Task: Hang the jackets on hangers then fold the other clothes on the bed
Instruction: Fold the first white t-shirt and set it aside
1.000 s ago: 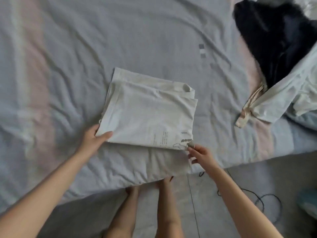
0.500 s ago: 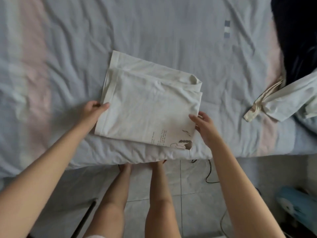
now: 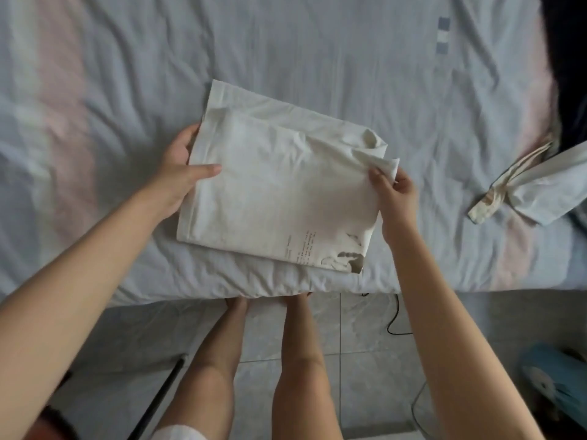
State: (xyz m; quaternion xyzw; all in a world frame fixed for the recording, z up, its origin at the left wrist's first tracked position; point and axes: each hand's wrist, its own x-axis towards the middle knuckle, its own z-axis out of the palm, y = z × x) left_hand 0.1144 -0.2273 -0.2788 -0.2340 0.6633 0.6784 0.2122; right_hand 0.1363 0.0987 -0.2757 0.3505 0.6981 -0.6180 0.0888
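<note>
In the head view, a folded white shirt (image 3: 279, 192) lies on the bed (image 3: 286, 42), close to its near edge and about midway across the frame. Its near right corner carries a small dark print with lines of text.

The left hand (image 3: 181, 173) grips the shirt's left edge, with the thumb laid flat on top of the cloth and the fingers tucked under the fold. The right hand (image 3: 397, 198) pinches the shirt's right edge near the far corner, where the fabric bunches and lifts a little off the sheet.

The sheet is pale blue with faint pink bands and is wrinkled all over. At the right, well apart from the shirt, the sleeve of a pale garment (image 3: 540, 188) with a cream cuff rests on the bed. A dark garment (image 3: 568, 90) lies beyond it at the far right edge.

Below the bed edge, the person's bare legs stand on a tiled floor (image 3: 365, 360). A black cable (image 3: 394, 315) trails beside them, and a blurred teal object (image 3: 556, 376) sits at the near right.
</note>
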